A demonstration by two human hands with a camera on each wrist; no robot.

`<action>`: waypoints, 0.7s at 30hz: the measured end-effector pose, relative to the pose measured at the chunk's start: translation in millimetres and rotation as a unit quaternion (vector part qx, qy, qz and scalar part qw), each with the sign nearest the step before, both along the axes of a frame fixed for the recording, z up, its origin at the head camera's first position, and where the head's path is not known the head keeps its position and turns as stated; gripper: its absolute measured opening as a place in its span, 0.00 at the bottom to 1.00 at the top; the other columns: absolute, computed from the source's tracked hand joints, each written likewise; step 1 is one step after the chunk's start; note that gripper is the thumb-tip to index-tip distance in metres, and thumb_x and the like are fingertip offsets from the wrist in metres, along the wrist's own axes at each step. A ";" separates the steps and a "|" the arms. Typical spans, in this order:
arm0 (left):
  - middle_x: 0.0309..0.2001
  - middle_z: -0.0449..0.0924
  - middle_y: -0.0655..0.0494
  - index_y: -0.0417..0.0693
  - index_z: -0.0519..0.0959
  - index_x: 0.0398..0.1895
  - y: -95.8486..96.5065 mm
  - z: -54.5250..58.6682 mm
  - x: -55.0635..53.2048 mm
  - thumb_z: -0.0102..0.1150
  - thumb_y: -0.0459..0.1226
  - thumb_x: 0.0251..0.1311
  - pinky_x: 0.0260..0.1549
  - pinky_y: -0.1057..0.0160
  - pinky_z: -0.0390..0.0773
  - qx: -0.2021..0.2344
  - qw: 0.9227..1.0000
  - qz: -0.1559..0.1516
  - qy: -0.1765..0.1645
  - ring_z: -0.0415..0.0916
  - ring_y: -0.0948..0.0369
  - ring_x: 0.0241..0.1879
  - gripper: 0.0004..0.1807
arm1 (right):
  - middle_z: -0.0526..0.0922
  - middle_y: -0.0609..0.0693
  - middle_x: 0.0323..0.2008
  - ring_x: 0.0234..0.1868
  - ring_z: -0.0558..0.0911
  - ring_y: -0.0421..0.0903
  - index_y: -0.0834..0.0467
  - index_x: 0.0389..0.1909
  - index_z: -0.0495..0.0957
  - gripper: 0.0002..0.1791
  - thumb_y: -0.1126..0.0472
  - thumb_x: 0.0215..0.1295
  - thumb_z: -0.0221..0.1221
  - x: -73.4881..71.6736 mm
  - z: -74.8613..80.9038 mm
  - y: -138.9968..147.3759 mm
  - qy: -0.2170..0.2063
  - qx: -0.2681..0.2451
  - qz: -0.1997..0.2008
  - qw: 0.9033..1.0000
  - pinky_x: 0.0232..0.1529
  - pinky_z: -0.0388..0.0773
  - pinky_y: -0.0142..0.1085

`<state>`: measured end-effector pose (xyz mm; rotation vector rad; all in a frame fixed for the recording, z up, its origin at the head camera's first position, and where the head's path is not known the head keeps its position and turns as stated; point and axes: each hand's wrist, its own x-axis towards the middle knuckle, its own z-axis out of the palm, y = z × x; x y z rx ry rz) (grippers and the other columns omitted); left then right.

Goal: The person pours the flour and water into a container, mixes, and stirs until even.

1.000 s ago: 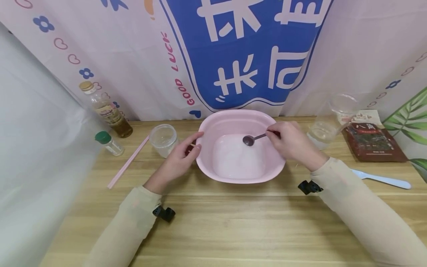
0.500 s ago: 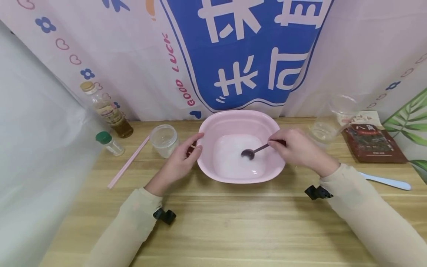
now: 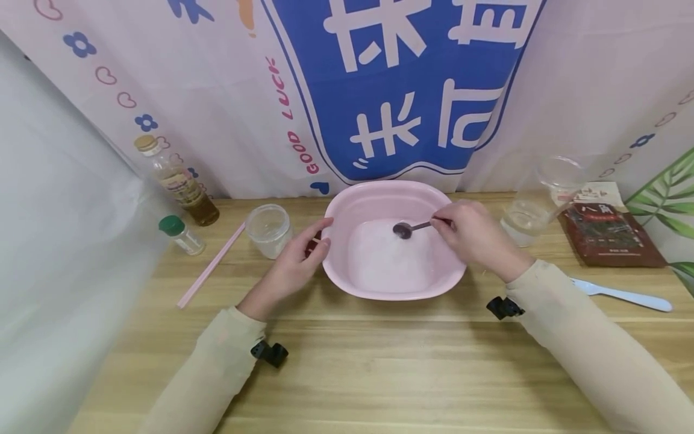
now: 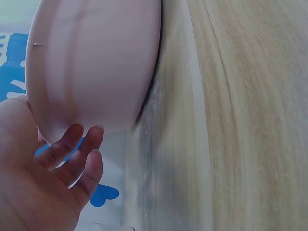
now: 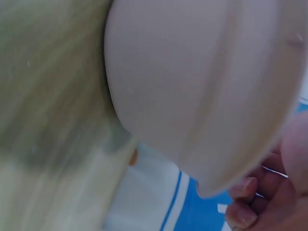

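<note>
A pink plastic basin (image 3: 394,295) stands on the wooden table with a whitish layer over its bottom. My left hand (image 3: 290,265) grips its left rim; in the left wrist view the fingertips (image 4: 94,134) lie along the basin's outer wall. Over the basin's right rim, my right hand (image 3: 474,238) pinches the handle of a small dark spoon (image 3: 403,230). The spoon's bowl hangs inside the basin, above the whitish layer. In the right wrist view, the basin's wall (image 5: 183,82) hides the spoon, and only curled fingers (image 5: 245,187) show.
Left stand an oil bottle (image 3: 187,193), a green-capped shaker (image 3: 181,235), pink chopsticks (image 3: 211,265) and a clear jar (image 3: 268,232). A dark red item is mostly hidden behind my left hand. Right are a clear pitcher (image 3: 528,214), a red spice packet (image 3: 609,235) and a light-blue utensil (image 3: 629,295).
My right hand lowered the spoon towards the basin's front, then brought it back up and away from me. The left hand stays on the rim.
</note>
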<state>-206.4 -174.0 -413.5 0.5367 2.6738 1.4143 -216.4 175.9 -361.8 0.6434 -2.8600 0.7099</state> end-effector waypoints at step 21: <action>0.61 0.81 0.39 0.46 0.66 0.83 2.3 1.0 1.7 0.49 0.41 0.84 0.51 0.53 0.86 0.003 1.000 -0.001 -0.005 0.83 0.49 0.50 0.28 | 0.93 0.57 0.40 0.38 0.84 0.48 0.64 0.48 0.91 0.11 0.65 0.78 0.61 -10.0 1.2 -42.0 -0.077 -0.023 0.057 0.995 0.46 0.84 0.44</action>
